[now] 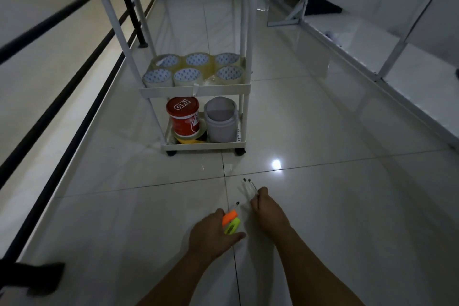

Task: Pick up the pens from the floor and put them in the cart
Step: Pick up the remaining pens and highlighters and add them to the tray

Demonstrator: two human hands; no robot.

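Note:
My left hand [211, 233] is low over the tiled floor and grips an orange marker [229, 216], a yellow-green marker [232, 226] and a thin clear pen [235, 205] whose dark tip sticks out forward. To its right, my right hand [265, 208] is closed around two thin clear pens [249, 185] with dark caps that point away from me. The white three-tier cart [196, 90] stands on small wheels straight ahead, about one tile beyond both hands.
The cart's middle shelf holds several tape rolls [193, 69]; the bottom shelf holds a red tub [183, 117] and a grey-lidded container [221, 119]. A black railing [62, 97] runs along the left. White framed panels [372, 45] line the right side.

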